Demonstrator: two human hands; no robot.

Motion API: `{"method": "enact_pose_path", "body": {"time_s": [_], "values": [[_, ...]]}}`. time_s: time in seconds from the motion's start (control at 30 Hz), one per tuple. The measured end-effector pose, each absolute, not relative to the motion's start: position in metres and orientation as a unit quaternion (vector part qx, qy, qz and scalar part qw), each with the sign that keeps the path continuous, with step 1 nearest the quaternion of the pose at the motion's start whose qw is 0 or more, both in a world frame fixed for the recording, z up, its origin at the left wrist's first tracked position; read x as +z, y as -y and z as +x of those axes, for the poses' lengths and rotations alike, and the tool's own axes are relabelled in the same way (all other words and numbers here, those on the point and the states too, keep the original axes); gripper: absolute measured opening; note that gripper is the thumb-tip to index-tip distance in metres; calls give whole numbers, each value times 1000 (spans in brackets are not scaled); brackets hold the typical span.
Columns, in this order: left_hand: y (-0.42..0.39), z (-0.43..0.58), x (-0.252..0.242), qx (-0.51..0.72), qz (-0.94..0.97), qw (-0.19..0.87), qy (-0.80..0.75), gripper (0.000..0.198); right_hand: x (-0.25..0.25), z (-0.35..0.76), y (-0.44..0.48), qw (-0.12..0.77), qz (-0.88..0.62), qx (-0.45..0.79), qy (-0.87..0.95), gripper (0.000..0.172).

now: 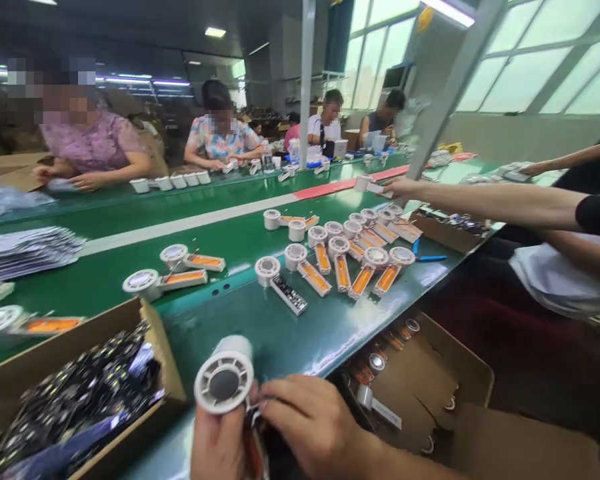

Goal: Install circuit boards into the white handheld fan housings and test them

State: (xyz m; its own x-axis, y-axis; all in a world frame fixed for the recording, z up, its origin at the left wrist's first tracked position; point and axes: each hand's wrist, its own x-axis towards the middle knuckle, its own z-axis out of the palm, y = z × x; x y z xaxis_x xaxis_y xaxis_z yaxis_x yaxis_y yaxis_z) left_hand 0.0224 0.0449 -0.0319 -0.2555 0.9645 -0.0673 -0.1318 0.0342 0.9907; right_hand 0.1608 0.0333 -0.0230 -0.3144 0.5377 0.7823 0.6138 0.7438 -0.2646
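Note:
My left hand [217, 443] is closed around a white round-headed unit [225, 380] at the bottom middle. Its ringed face with a grey centre points up toward me. Below the head runs the unit's narrow arm, orange inside and partly hidden by my hands. Beside the head, the fingertips of my right hand [313, 417] are pinched together on what looks like a thin dark wire. Just ahead on the green bench lies a similar unit [267, 268] whose arm shows a black circuit board [290, 295].
Several more units with orange-filled arms [315, 277] lie across the green bench [240, 300]. A carton of black circuit parts [173, 373] stands at left; another carton [420, 373] sits below the bench edge. A co-worker's arm [500, 203] reaches in from the right, near blue-handled pliers [430, 257].

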Motion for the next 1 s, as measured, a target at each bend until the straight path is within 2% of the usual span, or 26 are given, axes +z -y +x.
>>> {"method": "enact_pose_path", "body": {"time_s": [0.13, 0.27, 0.37, 0.47, 0.6, 0.8, 0.9, 1.0], "values": [[-50, 33, -41, 569, 326, 545, -523, 30, -39, 169, -26, 477, -406, 17, 779, 27], [-51, 40, -44, 585, 240, 629, -453, 61, -49, 169, -26, 487, -459, 125, 733, 33], [-47, 42, -46, 610, 227, 616, -444, 81, -48, 162, -27, 483, -475, 203, 707, 37], [-42, 45, -50, 622, 277, 573, -456, 86, -46, 153, -27, 480, -482, 229, 697, 44], [-42, 52, -56, 633, 315, 513, -487, 85, -52, 146, -27, 467, -497, 186, 707, 51], [-54, 53, -56, 657, 255, 495, -508, 81, -61, 140, -38, 434, -486, 135, 747, 45], [-61, 43, -46, 647, 251, 498, -519, 72, -59, 140, -45, 439, -462, 214, 740, 45], [-64, 33, -34, 623, 232, 517, -539, 55, -61, 144, -49, 451, -404, 409, 682, 56]]}}
